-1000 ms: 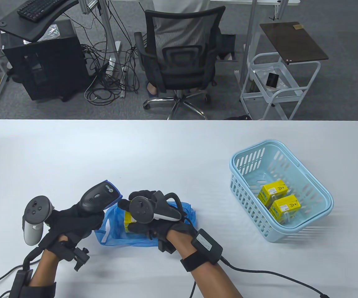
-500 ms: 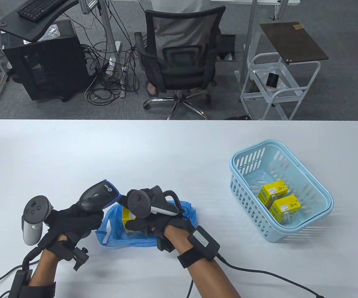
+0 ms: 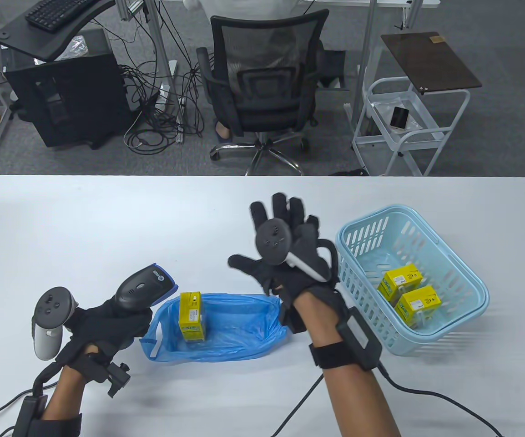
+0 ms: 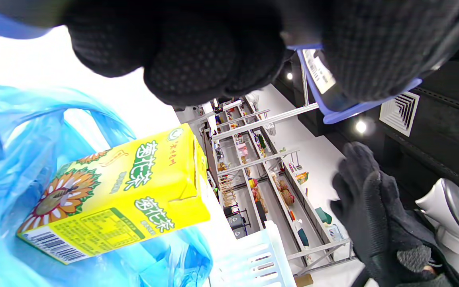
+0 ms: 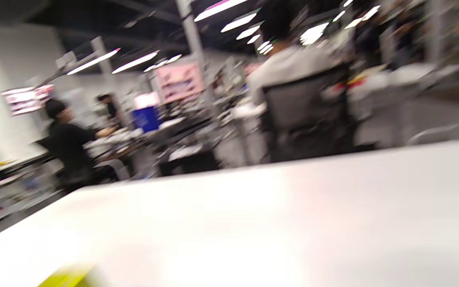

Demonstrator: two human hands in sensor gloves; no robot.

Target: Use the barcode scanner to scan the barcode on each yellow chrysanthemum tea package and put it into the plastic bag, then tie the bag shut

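In the table view I see my left hand (image 3: 103, 325) at the lower left of the frame, its fingers curled round the grip of the dark barcode scanner (image 3: 142, 289), whose head points toward the upper right. Just right of it the blue plastic bag (image 3: 230, 327) lies open on the white tabletop (image 3: 153, 218), and one yellow chrysanthemum tea package (image 3: 192, 316) sits inside its mouth, near the bag's left side. In the left wrist view that package (image 4: 122, 195) lies tilted in the blue film, its barcode at the lower left end.

My right hand (image 3: 290, 255) is raised over the middle of the tabletop, fingers spread and straight, holding nothing; it hangs between the bag and the light blue basket (image 3: 462, 318), above and to the right of the bag. The basket stands at the right of the frame with two more yellow tea packages (image 3: 410, 291) lying side by side in it.

The right wrist view is blurred; I can make out only the tabletop and the room behind.
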